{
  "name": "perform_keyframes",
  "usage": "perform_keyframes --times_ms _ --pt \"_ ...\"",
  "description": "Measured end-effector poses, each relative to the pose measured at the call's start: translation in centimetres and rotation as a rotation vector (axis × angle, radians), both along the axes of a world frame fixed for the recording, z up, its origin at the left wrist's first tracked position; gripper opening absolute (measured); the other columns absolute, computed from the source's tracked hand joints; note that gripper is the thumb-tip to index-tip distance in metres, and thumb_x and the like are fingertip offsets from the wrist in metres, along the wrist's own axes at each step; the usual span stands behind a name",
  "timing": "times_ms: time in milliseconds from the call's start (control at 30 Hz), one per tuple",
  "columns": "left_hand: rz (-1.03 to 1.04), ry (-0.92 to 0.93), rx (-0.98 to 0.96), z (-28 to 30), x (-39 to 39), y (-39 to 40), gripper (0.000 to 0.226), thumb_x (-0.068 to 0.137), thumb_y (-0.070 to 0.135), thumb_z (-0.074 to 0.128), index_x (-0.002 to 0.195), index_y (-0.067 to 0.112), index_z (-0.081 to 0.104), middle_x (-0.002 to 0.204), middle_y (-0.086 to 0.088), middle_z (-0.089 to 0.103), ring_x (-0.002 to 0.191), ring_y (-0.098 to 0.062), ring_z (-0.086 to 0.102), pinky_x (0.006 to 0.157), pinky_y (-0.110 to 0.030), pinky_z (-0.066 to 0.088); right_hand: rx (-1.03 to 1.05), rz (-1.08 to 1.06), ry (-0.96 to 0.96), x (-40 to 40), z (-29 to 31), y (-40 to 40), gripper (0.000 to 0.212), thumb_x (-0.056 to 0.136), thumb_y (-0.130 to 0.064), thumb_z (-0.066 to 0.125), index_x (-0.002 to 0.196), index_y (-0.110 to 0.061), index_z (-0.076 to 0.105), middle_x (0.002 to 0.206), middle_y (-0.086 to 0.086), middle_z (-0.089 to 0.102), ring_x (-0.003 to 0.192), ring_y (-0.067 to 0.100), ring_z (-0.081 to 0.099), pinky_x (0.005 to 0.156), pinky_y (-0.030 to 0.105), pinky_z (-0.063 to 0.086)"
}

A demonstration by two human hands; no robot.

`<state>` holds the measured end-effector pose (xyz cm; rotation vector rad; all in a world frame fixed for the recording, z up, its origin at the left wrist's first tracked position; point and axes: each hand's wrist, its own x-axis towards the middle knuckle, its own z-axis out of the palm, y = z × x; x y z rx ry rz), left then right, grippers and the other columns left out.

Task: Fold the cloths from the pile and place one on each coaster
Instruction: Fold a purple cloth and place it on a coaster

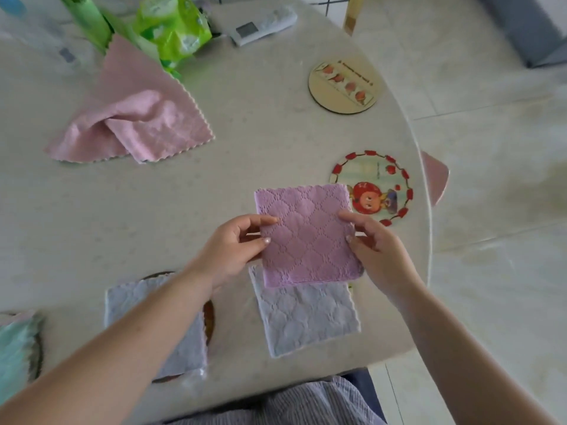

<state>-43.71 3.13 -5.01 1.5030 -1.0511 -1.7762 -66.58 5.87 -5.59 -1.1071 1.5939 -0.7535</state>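
Hands hold a folded purple cloth [308, 237] between them, above the table [245, 148]. Left hand [236, 248] pinches its left edge with thumb and fingers; right hand [376, 246] pinches the right edge the same way. Cloth's far corner covers part of the red coaster [385, 182], and its near edge overlaps a folded grey cloth [306, 320]. Pink cloths [135, 118] lie unfolded well apart, far left.

No legible text; print on far coaster [343, 87] (and green packet [173, 27]) blurred.
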Motion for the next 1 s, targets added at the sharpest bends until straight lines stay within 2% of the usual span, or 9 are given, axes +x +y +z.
perform_keyframes --times_ms 100,167,333,433,500,600,800,933,1000 --pt "-0.017 -0.073 -0.025 -0.8 -5.0 -1.8 0.035 0.088 -0.007 0.054 0.092 0.026 0.065 0.096 -0.003 0.061 0.087 -0.014 0.058 0.086 -0.031 0.053 -0.003 -0.008 0.040 -4.8 -1.2 -1.9 0.050 0.092 -0.002 0.047 0.098 -0.050 0.057 0.087 -0.012 0.060 0.069 0.004 0.053 0.066 0.022 0.042" --pt "-0.013 -0.126 -0.050 -1.3 -7.5 -3.0 0.035 0.088 -0.005 0.055 0.093 0.027 0.066 0.094 0.001 0.062 0.088 -0.013 0.058 0.090 -0.032 0.052 0.003 -0.031 0.031 -7.1 -2.2 -3.1 0.052 0.091 -0.001 0.046 0.096 -0.051 0.059 0.087 -0.013 0.060 0.070 0.006 0.054 0.070 0.026 0.042" --pt "-0.004 -0.178 -0.052 -2.3 -11.6 -5.4 0.037 0.088 -0.007 0.051 0.098 0.026 0.064 0.108 -0.003 0.062 0.095 -0.016 0.058 0.095 -0.037 0.050 -0.023 -0.067 0.068 -10.7 -3.7 -5.6 0.055 0.087 0.000 0.049 0.094 -0.054 0.059 0.081 -0.011 0.056 0.070 0.016 0.046 0.069 0.029 0.035" --pt "-0.030 -0.204 -0.054 -2.8 -13.1 -6.6 0.040 0.088 -0.009 0.049 0.107 0.024 0.062 0.113 -0.006 0.058 0.093 -0.014 0.054 0.094 -0.036 0.048 -0.034 -0.066 0.118 -11.8 -4.1 -6.9 0.054 0.086 -0.002 0.050 0.092 -0.055 0.057 0.078 -0.014 0.055 0.062 0.012 0.042 0.064 0.027 0.034" --pt "-0.052 -0.223 -0.055 -3.2 -13.9 -7.2 0.043 0.087 -0.010 0.048 0.113 0.022 0.060 0.112 -0.005 0.058 0.092 -0.013 0.053 0.095 -0.036 0.047 -0.025 -0.062 0.145 -12.5 -4.2 -7.6 0.053 0.086 -0.003 0.050 0.094 -0.055 0.057 0.081 -0.012 0.058 0.059 0.011 0.043 0.062 0.026 0.035" --pt "-0.062 -0.243 -0.043 -3.7 -14.8 -8.0 0.048 0.086 -0.012 0.046 0.123 0.016 0.058 0.110 -0.005 0.060 0.094 -0.016 0.055 0.099 -0.039 0.047 -0.016 -0.059 0.172 -13.3 -4.4 -8.5 0.051 0.086 -0.004 0.049 0.099 -0.053 0.056 0.087 -0.013 0.061 0.066 0.015 0.050 0.066 0.028 0.039" --pt "-0.053 -0.341 -0.070 -3.7 -15.6 -8.9 0.050 0.083 -0.007 0.045 0.123 0.019 0.059 0.109 -0.006 0.061 0.090 -0.017 0.056 0.099 -0.036 0.047 -0.033 -0.039 0.235 -13.4 -5.0 -9.4 0.044 0.088 -0.007 0.049 0.115 -0.040 0.060 0.106 -0.004 0.066 0.073 0.014 0.055 0.069 0.027 0.042" --pt "-0.042 -0.356 -0.088 -3.9 -15.6 -8.7 0.050 0.082 -0.009 0.047 0.121 0.019 0.060 0.114 -0.004 0.061 0.092 -0.015 0.059 0.093 -0.030 0.048 -0.038 -0.001 0.255 -13.7 -5.2 -9.6 0.043 0.089 -0.009 0.049 0.117 -0.040 0.060 0.108 0.008 0.068 0.080 0.028 0.060 0.067 0.025 0.040" --pt "-0.030 -0.362 -0.099 -4.0 -15.5 -8.5 0.050 0.082 -0.012 0.048 0.120 0.018 0.060 0.112 -0.004 0.061 0.091 -0.015 0.060 0.090 -0.029 0.049 -0.040 0.015 0.262 -13.8 -5.2 -9.7 0.043 0.090 -0.010 0.049 0.119 -0.040 0.060 0.110 0.003 0.067 0.086 0.026 0.060 0.068 0.020 0.039"
